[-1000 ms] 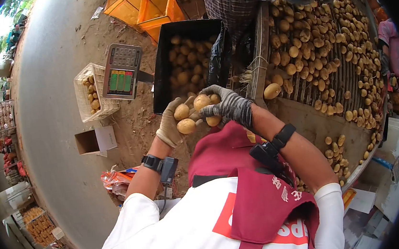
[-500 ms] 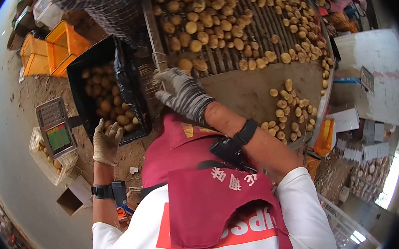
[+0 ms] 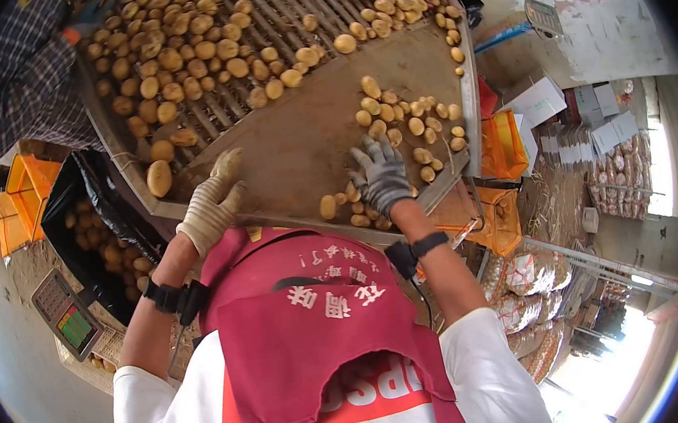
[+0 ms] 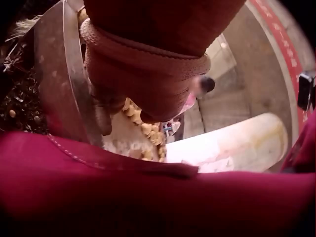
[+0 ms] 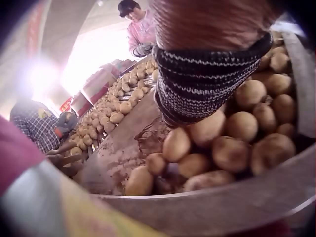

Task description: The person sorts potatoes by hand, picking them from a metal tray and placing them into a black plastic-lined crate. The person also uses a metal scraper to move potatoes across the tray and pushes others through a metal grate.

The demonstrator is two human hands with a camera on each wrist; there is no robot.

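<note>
My right hand (image 3: 382, 176), in a grey striped glove, reaches among a cluster of loose potatoes (image 3: 403, 115) in the corner of a metal table (image 3: 292, 151). Its fingers are spread, with potatoes on both sides. The right wrist view shows the striped cuff (image 5: 197, 84) close over several potatoes (image 5: 232, 153) beside the raised rim; the fingertips are hidden there. In a pale knit glove, my left hand (image 3: 214, 201) is over the table's near edge, fingers extended and no potato in it. The left wrist view has this hand (image 4: 143, 89) from behind, beside the metal rim.
Many potatoes (image 3: 201, 53) cover the slatted part of the table. On the left are a crate lined with black plastic (image 3: 105, 193), a scale (image 3: 67, 311) and orange crates (image 3: 31, 192). A person in a checked shirt (image 3: 17, 87) stands at the far left.
One second ago both hands held potatoes by the black-lined crate; half a second ago they were empty. The view has swung right, and both hands are now at the table, the right among potatoes.
</note>
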